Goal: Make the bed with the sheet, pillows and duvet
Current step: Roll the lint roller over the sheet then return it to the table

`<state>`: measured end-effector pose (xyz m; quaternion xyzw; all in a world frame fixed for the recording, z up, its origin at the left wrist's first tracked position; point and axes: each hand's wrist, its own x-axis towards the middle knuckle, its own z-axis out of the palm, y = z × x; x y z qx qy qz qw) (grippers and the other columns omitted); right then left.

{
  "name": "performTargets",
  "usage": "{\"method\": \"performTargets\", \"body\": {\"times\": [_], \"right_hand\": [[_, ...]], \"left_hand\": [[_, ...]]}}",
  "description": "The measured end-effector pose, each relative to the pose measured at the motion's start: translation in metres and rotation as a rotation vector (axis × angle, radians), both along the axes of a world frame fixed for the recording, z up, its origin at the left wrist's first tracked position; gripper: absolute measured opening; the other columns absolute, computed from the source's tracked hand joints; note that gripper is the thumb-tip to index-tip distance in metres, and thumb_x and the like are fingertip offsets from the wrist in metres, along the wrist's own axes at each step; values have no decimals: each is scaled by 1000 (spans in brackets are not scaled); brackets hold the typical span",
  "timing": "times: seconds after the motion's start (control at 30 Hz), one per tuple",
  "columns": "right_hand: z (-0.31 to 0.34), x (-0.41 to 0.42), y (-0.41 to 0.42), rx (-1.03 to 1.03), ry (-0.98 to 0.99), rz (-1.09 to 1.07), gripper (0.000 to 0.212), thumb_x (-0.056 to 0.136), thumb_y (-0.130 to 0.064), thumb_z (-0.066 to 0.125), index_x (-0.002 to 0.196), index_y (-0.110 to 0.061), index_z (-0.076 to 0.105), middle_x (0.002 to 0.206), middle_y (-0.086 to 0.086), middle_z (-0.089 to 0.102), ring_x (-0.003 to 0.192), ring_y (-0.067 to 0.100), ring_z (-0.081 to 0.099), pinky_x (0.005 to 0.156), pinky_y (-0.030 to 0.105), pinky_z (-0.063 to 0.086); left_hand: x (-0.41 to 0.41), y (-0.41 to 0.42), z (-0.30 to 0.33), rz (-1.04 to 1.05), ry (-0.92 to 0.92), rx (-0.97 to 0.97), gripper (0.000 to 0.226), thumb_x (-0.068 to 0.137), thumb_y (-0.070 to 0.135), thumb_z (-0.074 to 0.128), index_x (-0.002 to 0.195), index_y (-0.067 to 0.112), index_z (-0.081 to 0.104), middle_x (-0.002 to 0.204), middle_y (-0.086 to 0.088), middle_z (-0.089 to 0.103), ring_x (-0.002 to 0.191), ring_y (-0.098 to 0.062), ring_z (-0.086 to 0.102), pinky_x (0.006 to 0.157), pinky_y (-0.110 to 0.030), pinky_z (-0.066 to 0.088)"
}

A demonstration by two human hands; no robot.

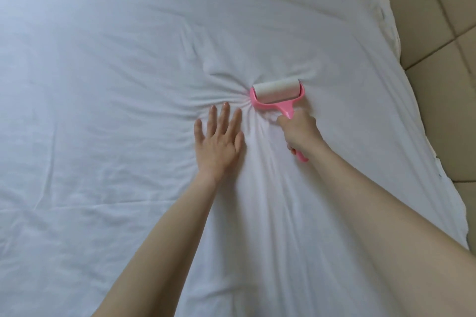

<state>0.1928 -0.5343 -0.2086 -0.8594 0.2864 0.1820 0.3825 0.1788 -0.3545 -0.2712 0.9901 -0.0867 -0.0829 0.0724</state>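
Cleaning the white sheet [128,85]: left hand [219,141] pressed flat, fingers straight; right hand [300,131] clenched around pink lint roller [277,96]. Best kept taut, strokes short.

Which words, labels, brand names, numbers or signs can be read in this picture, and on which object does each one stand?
None: no readable text shows anywhere in the head view.
The pink lint roller, gripped by the right hand, shows no print on its frame or white roll.
The white sheet, where the left hand presses flat, is plain.
The beige headboard carries no marking.
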Motion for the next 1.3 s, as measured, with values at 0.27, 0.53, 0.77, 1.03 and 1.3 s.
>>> {"method": "performTargets", "body": {"times": [0.27,0.53,0.77,1.03,1.3], "right_hand": [[-17,105,9,-40,-122,34,22,87,-32,49,92,-11,47,96,21,62,78,36,63,63,32,44],[-13,182,24,5,-183,23,20,91,-26,48,78,-11,44,64,9,51,45,24,51,35,14,32],[-7,224,31,68,-179,-9,22,89,-22,46,70,-14,40,59,8,46,36,18,41,35,14,31],[-4,236,37,138,-198,-14,14,92,-23,44,82,-13,43,60,6,46,36,16,38,38,16,30],[-12,202,19,144,-198,25,10,88,-24,45,86,-15,49,58,9,47,32,16,38,46,25,33]], "left_hand": [[58,-21,-20,149,-186,-72,60,93,38,12,152,30,15,161,8,9,149,-19,8,113,-46,-1],[69,-27,-24,179,-305,-126,58,91,35,25,147,26,36,155,4,30,144,-23,28,111,-49,14],[68,-28,-27,182,-288,-130,59,92,33,26,150,24,29,158,2,24,146,-24,21,113,-51,13],[66,-26,-25,180,-265,-126,59,92,33,26,150,24,28,158,1,23,146,-24,20,114,-51,14],[67,-27,-24,185,-252,-124,60,91,33,26,150,24,29,158,1,24,146,-24,20,113,-52,15]]}}
